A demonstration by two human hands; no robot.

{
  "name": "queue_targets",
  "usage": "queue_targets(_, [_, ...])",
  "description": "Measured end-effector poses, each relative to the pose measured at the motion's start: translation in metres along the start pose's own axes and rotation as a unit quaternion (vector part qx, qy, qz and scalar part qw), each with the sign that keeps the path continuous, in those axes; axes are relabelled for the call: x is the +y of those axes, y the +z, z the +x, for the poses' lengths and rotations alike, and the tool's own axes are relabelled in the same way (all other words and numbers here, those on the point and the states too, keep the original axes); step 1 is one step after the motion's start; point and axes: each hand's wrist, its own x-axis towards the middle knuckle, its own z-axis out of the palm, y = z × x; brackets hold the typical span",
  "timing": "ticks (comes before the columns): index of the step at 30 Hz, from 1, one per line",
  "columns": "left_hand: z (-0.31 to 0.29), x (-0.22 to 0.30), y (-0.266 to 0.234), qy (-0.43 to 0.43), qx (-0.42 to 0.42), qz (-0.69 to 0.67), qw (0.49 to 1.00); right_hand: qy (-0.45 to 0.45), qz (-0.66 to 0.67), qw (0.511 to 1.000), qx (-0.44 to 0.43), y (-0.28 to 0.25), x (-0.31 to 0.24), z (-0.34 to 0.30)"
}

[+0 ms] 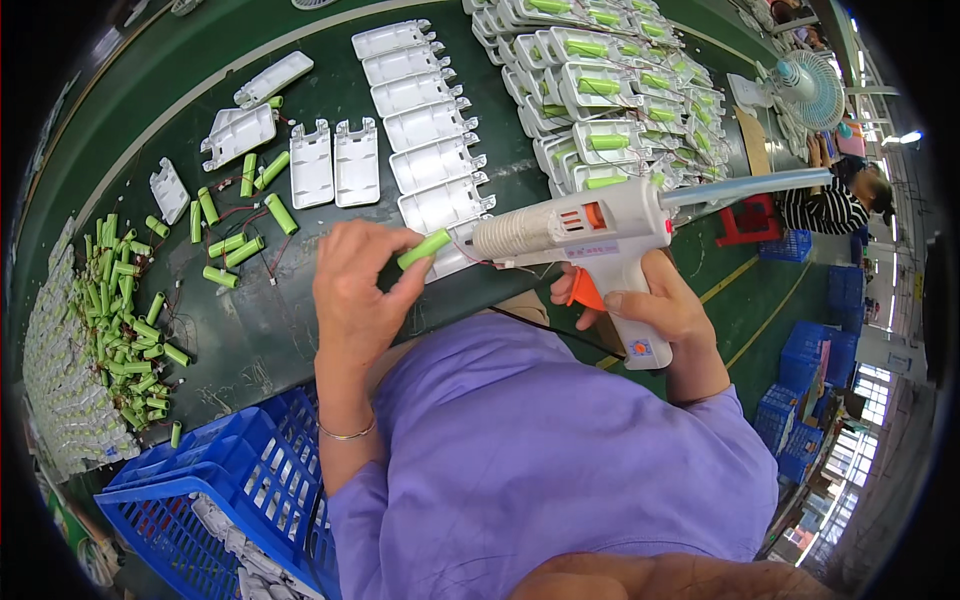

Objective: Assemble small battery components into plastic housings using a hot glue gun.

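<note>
My left hand [358, 285] pinches a green cylindrical battery [425, 249] between thumb and fingertips, with thin wires trailing from it. A white glue gun [632, 218] is in my right hand [665, 305], which wraps round its handle with fingers at the orange trigger [585, 290]. The gun's nozzle points left, close to the battery; whether they touch I cannot tell. From its rear sticks a long translucent glue stick [750, 188]. Beyond the gun lies a row of white plastic shells [420, 127], the nearest one partly hidden behind the nozzle and battery.
Loose wired batteries [235, 247] and a bigger battery pile [125, 320] lie left. Stacked shells fitted with batteries [605, 90] fill the far right of the green table [255, 340]. A blue crate [225, 470] stands lower left. A fan [808, 88] and a person in stripes [830, 208] are right.
</note>
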Motion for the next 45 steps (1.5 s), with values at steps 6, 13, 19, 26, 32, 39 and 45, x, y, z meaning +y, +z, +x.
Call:
queue_targets(6, [0.003, 0.002, 0.02, 0.019, -0.052, 0.035, 0.998, -0.027, 0.059, 0.998, 0.013, -0.009, 0.002, -0.005])
queue_targets(13, [0.006, 0.001, 0.027, 0.025, -0.099, 0.095, 0.99, -0.038, 0.065, 0.997, 0.032, -0.006, -0.001, -0.003])
queue_targets(19, [0.004, -0.006, 0.028, 0.018, -0.07, 0.071, 0.995, -0.044, 0.064, 0.996, 0.043, -0.002, -0.006, 0.0])
queue_targets(26, [0.009, -0.066, -0.04, -0.212, 0.152, 0.143, 0.955, -0.054, 0.042, 0.997, 0.039, 0.001, -0.009, 0.005])
queue_targets(32, [0.012, -0.073, -0.049, -0.183, 0.006, 0.212, 0.96, -0.054, 0.046, 0.997, 0.009, 0.005, -0.013, 0.013])
queue_targets(39, [-0.003, -0.052, -0.056, -0.196, 0.031, 0.212, 0.957, -0.045, 0.011, 0.998, -0.038, 0.004, -0.011, 0.034])
queue_targets(45, [-0.009, -0.045, -0.063, -0.216, 0.205, -0.085, 0.951, 0.003, -0.119, 0.992, -0.044, 0.01, -0.02, 0.044])
